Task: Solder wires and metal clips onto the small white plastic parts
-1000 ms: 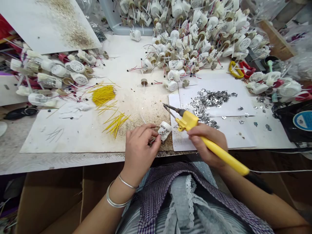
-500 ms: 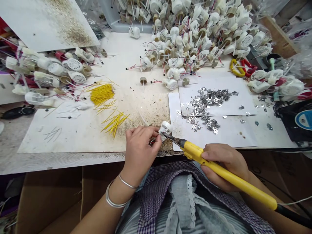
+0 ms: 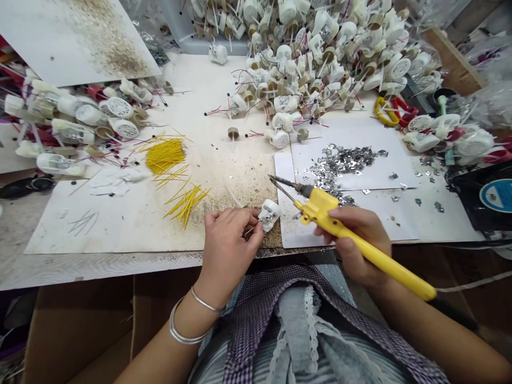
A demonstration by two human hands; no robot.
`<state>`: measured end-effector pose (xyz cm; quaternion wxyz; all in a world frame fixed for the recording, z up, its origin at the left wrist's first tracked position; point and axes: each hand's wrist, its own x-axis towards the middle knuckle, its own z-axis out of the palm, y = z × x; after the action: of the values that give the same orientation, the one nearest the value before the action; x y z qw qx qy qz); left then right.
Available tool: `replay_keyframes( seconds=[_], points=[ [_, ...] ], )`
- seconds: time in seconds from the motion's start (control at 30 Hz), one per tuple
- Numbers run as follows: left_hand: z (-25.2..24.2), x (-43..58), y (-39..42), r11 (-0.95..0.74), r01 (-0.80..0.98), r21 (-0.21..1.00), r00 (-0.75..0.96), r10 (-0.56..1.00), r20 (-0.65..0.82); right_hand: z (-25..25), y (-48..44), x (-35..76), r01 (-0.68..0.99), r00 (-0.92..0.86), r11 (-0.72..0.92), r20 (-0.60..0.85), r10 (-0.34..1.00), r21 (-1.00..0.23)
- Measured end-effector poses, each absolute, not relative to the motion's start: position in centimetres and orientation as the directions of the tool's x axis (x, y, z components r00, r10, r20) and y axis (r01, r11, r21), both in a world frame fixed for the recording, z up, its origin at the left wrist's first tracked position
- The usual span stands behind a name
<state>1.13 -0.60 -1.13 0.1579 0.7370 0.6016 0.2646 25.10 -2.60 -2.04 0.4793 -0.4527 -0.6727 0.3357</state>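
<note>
Near the front edge of the table, my left hand (image 3: 234, 232) pinches a small white plastic part (image 3: 269, 214) with a round end; my fingers hide some of it. My right hand (image 3: 360, 242) is wrapped round the yellow handle of a soldering iron (image 3: 372, 256). Its dark tip and a thin metal tube beside it point up and left, above and apart from the white part. Behind the iron lies a heap of small shiny metal pieces (image 3: 348, 160) on white sheets (image 3: 384, 208).
Yellow sticks or wires (image 3: 166, 156) lie in bundles to the left. A big pile of white plastic assemblies (image 3: 316, 58) with thin wires fills the back. Yellow-and-red-handled pliers (image 3: 386, 111) rest beside it. A black object with a blue label (image 3: 498, 196) stands at the right.
The soldering iron's tip has lifted off the white part and swung up, with my right hand turning it. My left hand has kept its hold on the part.
</note>
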Motion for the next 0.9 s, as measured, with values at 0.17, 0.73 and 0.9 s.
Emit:
replay_keyframes(
  seconds=[0.17,0.73,0.9],
  points=[
    [-0.9,1.1,-0.7,-0.225,0.814,0.536,0.149,0.972,0.183,-2.1,0.8,21.0,0.303,-0.198,0.346,0.296,0.934,-0.888],
    [-0.7,-8.2,5.3,-0.471,0.874,-0.118,0.485,0.859,0.164,-3.5,2.7,19.3,0.371,-0.103,0.268,0.248,0.963,-0.889],
    [-0.3,-5.4,2.2,-0.441,0.839,0.319,0.334,0.880,0.337,-3.8,3.3,19.5,0.301,-0.021,0.232,0.237,0.971,-0.925]
  ],
)
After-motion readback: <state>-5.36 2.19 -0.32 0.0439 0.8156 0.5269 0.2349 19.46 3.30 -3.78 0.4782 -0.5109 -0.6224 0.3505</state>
